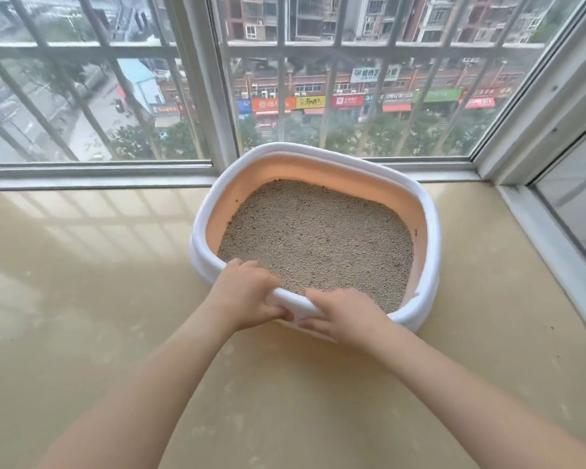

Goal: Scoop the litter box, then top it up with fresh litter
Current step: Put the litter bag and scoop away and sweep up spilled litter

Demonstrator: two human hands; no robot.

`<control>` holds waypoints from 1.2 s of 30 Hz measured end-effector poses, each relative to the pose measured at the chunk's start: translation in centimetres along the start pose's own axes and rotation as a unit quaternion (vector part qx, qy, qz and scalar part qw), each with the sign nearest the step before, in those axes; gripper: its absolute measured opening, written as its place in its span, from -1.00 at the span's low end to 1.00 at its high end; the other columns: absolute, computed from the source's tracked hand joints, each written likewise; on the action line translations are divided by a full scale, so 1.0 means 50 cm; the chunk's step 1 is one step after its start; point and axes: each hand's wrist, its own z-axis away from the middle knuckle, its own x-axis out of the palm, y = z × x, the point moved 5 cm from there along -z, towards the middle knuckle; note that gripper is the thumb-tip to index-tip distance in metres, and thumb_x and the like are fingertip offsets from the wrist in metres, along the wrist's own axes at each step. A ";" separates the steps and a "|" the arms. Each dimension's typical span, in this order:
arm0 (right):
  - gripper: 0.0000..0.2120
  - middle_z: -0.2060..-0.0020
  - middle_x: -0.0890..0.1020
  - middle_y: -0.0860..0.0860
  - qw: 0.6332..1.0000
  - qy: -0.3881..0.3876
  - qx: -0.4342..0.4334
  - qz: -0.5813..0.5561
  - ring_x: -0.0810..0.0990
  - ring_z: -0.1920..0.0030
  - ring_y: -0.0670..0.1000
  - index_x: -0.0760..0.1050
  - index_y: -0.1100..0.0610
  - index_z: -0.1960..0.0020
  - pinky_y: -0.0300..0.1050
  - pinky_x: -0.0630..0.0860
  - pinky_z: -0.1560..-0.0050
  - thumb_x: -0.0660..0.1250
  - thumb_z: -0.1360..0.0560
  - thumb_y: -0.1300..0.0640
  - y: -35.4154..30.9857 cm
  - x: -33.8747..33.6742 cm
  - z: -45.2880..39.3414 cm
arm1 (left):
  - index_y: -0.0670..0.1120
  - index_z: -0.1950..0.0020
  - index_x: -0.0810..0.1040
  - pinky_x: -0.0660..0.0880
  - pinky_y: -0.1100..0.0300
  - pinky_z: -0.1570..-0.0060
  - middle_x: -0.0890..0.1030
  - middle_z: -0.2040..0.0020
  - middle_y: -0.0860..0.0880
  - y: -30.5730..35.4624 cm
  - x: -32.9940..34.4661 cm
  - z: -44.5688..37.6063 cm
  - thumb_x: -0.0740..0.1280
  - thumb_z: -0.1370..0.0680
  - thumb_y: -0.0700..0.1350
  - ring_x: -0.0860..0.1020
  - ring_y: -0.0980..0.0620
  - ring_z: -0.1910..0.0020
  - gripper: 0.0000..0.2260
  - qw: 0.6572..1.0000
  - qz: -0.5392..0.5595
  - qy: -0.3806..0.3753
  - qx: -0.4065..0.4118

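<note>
By the window, I am gripping the box rim with left hand and right hand, probably to reposition it

no readable text; shop signs outside too blurred

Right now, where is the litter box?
In the head view, the litter box sits centre-right on the floor against the window, both hands gripping its near rim.
</note>
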 end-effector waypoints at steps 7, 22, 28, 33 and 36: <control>-0.61 0.13 0.59 0.08 0.998 -0.053 -0.014 0.040 0.53 0.06 0.12 0.37 0.06 -0.02 -0.08 0.28 0.21 0.21 -0.51 -0.27 0.159 -0.039 0.049 | 0.07 0.23 0.49 0.06 0.02 -0.33 0.61 0.17 0.09 0.143 0.010 -0.065 0.25 -0.36 0.42 0.45 0.03 -0.04 -0.58 0.998 0.033 0.029 -0.054; -0.53 0.24 0.63 0.05 0.995 -0.044 0.005 0.087 0.57 0.16 0.10 0.53 0.06 0.12 -0.09 0.37 0.21 0.31 -0.38 -0.36 0.519 -0.119 0.158 | 0.03 0.10 0.58 0.04 -0.05 -0.23 0.61 0.14 0.03 0.477 0.004 -0.256 0.27 -0.42 0.34 0.47 -0.03 -0.07 -0.61 0.986 0.082 0.074 -0.124; -0.53 0.44 0.47 -0.06 0.991 -0.067 0.042 0.108 0.48 0.29 0.06 0.43 0.04 0.28 -0.11 0.29 0.30 0.31 -0.36 -0.39 0.627 -0.134 0.210 | 0.03 0.10 0.56 0.16 -0.08 -0.25 0.62 0.12 0.01 0.585 0.000 -0.310 0.27 -0.45 0.29 0.48 -0.05 -0.06 -0.65 0.984 0.088 0.081 -0.130; -0.46 0.43 0.48 -0.04 0.987 -0.088 0.062 0.120 0.50 0.28 0.08 0.53 0.11 0.19 -0.11 0.32 0.31 0.30 -0.36 -0.40 0.690 -0.147 0.239 | 0.03 0.11 0.56 0.16 -0.09 -0.25 0.62 0.12 0.01 0.654 -0.002 -0.345 0.28 -0.45 0.29 0.49 -0.06 -0.04 -0.66 0.984 0.093 0.091 -0.124; -0.44 0.37 0.54 -0.01 0.986 -0.086 0.062 0.131 0.54 0.26 0.09 0.54 0.09 0.17 -0.11 0.37 0.28 0.27 -0.34 -0.43 0.708 -0.146 0.247 | 0.04 0.14 0.54 0.17 -0.08 -0.25 0.62 0.13 0.02 0.671 0.001 -0.352 0.28 -0.45 0.29 0.50 -0.05 -0.04 -0.68 0.983 0.092 0.099 -0.127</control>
